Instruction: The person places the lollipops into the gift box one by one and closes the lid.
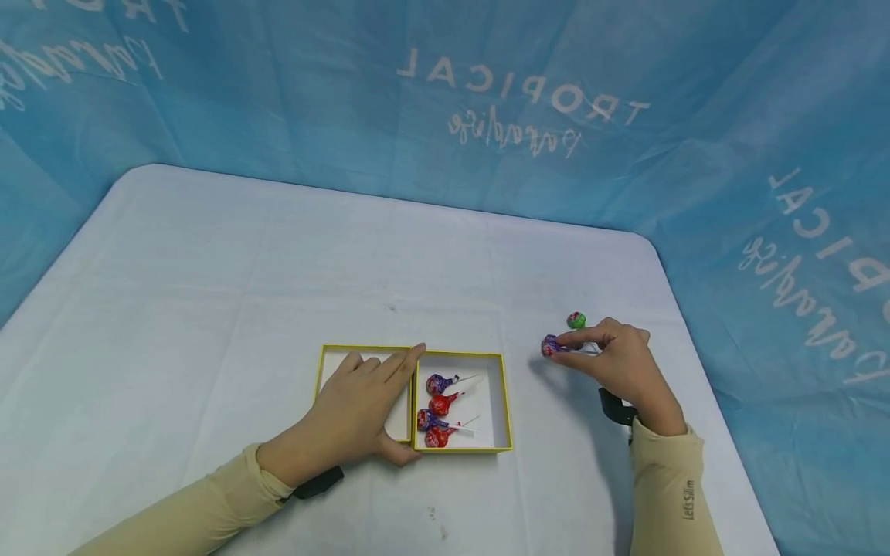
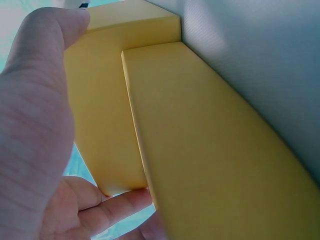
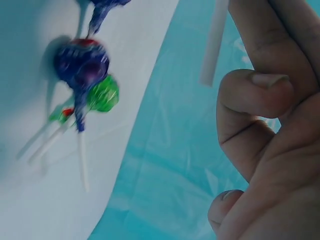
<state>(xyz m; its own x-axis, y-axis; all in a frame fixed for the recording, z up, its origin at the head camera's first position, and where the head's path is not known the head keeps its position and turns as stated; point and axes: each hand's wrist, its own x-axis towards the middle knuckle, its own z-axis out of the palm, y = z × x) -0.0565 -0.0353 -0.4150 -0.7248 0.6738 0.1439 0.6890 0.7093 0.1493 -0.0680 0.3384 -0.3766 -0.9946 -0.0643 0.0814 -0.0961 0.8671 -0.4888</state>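
Two shallow yellow-edged box halves stand side by side on the table. My left hand (image 1: 354, 405) spans the left half (image 1: 335, 357), thumb at the near side and fingers at the far side, holding the box by its joined edges. The right half (image 1: 506, 401) contains several wrapped lollipops (image 1: 439, 405), red and purple, sticks pointing right. In the left wrist view, the thumb (image 2: 47, 35) presses the yellow wall. To the right, my right hand (image 1: 619, 359) pinches a purple lollipop (image 1: 548, 346) between thumb and index finger. A white stick (image 3: 215, 47) shows beside its fingers.
A green-wrapped lollipop (image 1: 575, 319) lies just beyond the right hand. The right wrist view shows a purple lollipop (image 3: 82, 65) beside the green one. White cloth covers the table (image 1: 243, 255), and a blue printed curtain (image 1: 334, 93) hangs around it.
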